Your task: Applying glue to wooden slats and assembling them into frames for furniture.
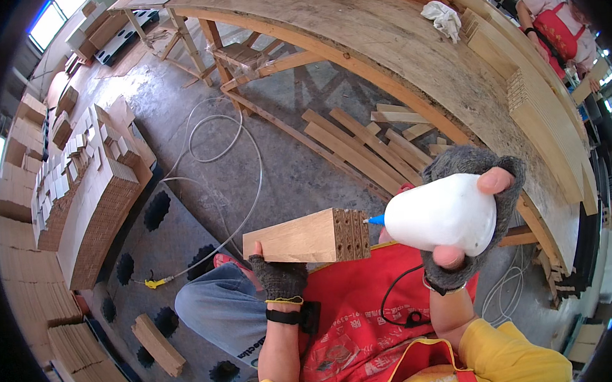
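Note:
My left hand (279,279), in a dark grey fingerless glove, grips a stack of wooden boards (291,239) from below, its thumb up against the near side. Rows of small drilled holes show in the end of the stack that faces right. My right hand (508,191), gloved likewise, is closed around a white squeeze bottle (432,212) tipped on its side. The bottle's blue nozzle (376,220) points left, right at the drilled end; whether it touches the wood I cannot tell. Most of the right hand's fingers are hidden behind the bottle.
Ahead, a long wooden workbench (380,21) curves to the right, carrying a row of boards (545,130). Loose wood strips (366,146) lie beneath it. Stacked boards (103,215) stand left beside a dark pallet (176,225). An air hose (255,152) loops across the floor. Co-workers stand at the upper right.

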A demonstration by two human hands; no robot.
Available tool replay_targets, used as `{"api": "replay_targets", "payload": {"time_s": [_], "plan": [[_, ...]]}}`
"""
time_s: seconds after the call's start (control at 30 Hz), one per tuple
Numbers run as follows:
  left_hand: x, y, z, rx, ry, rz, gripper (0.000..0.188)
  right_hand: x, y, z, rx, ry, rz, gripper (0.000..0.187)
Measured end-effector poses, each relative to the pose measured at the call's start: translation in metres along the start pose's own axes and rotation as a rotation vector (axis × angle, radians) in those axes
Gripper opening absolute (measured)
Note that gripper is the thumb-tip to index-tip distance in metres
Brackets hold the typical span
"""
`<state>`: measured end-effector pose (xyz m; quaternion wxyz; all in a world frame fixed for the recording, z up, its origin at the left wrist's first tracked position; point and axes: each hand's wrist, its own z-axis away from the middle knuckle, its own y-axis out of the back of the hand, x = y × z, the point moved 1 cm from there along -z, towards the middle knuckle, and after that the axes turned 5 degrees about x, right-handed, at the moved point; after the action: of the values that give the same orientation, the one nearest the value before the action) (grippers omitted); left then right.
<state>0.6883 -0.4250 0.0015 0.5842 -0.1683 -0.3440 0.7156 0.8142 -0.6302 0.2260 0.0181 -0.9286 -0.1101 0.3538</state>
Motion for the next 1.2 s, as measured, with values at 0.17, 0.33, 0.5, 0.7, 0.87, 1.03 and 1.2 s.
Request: {"api": "replay_targets", "payload": {"time_s": [0.17,0.33,0.5,0.7,0.87,1.03,1.2], "plan": [[-0.004,-0.007,0.006,0.031,0.008,-0.01,0.057,-0.006,-0.015,0.007,-0.145,0.093,-0.008,0.071],[-0.002,-0.002,0.005,0.016,-0.011,-0.004,0.058,-0.008,-0.007,-0.008,-0.218,0.011,-0.194,0.087],[-0.003,-0.007,0.005,0.02,-0.03,0.011,0.059,-0.004,0.017,-0.005,-0.253,-0.405,-0.774,0.089],[-0.004,0.005,-0.003,0.022,-0.019,0.003,0.066,-0.004,0.039,0.001,-0.321,-1.004,-1.295,0.088],[-0.006,0.003,-0.001,-0.002,-0.036,-0.019,0.066,-0.003,0.048,0.003,-0.317,-1.173,-1.487,0.088],[-0.004,0.004,-0.002,-0.016,-0.009,0.003,0.066,-0.003,0.054,-0.002,-0.364,-1.332,-1.627,0.089],[-0.004,0.003,-0.001,-0.01,-0.023,-0.028,0.065,0.003,0.047,-0.026,-0.605,-1.673,-1.659,0.081]]}}
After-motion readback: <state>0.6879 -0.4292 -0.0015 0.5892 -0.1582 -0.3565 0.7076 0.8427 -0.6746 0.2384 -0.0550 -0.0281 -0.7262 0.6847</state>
